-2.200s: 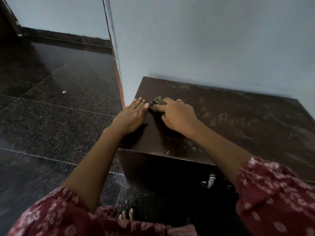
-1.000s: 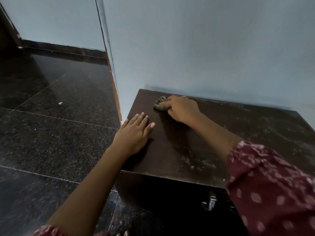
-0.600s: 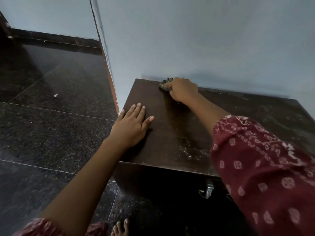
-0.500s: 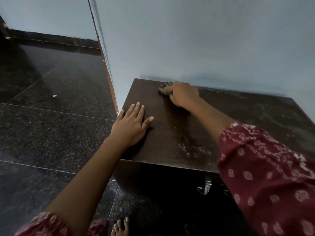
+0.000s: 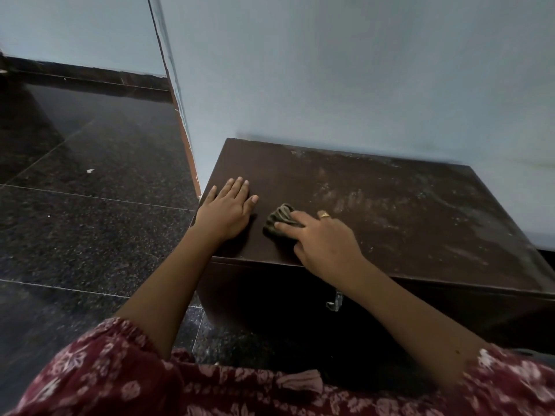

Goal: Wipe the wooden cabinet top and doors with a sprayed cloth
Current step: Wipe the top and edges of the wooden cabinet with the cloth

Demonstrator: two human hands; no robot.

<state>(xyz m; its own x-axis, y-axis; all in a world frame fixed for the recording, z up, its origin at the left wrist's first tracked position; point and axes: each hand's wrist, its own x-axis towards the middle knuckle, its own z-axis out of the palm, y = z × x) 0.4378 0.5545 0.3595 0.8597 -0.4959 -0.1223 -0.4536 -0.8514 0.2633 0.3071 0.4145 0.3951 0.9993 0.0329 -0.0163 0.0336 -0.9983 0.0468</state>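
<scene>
A low dark-brown wooden cabinet stands against a pale blue wall; its top [image 5: 390, 211] is dusty with pale smears toward the right. My right hand [image 5: 324, 244] presses a small crumpled dark-green cloth [image 5: 277, 220] onto the top near its front left part, fingers closed over it. My left hand [image 5: 228, 211] lies flat and open on the top's left edge, just left of the cloth. The cabinet's front [image 5: 270, 301] is in shadow, with a metal handle [image 5: 336, 301] showing below my right forearm.
Polished black granite floor [image 5: 90, 220] spreads to the left. A wall corner with an orange-brown strip [image 5: 187, 145] meets the cabinet's left side. The blue wall [image 5: 360, 70] rises right behind the cabinet. My red patterned sleeves fill the bottom of the view.
My right hand has dragged the cloth from the back edge by the wall toward the front of the top. My left hand has stayed flat on the left edge.
</scene>
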